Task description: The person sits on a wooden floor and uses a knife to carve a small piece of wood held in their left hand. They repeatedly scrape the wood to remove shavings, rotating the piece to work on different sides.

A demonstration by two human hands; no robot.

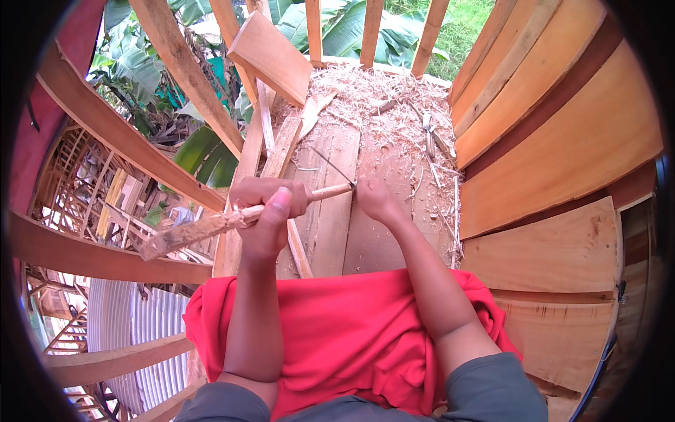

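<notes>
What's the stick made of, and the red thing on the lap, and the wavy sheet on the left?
Stick: looks like wood, unpainted and rough, with a pale, uneven surface.
Red thing: probably cloth, matte, because it drapes in soft folds.
Wavy sheet: maybe metal, greyish with even ridges, though plastic is possible.

The floor (327, 243) is made of wooden planks laid side by side. Curled pale shavings (397, 83) lie thick across its far end, thinning along the right edge. Among them is 1 darker wood scrap (384, 107); 1 narrow pale stick (300, 252) lies near left.
</notes>
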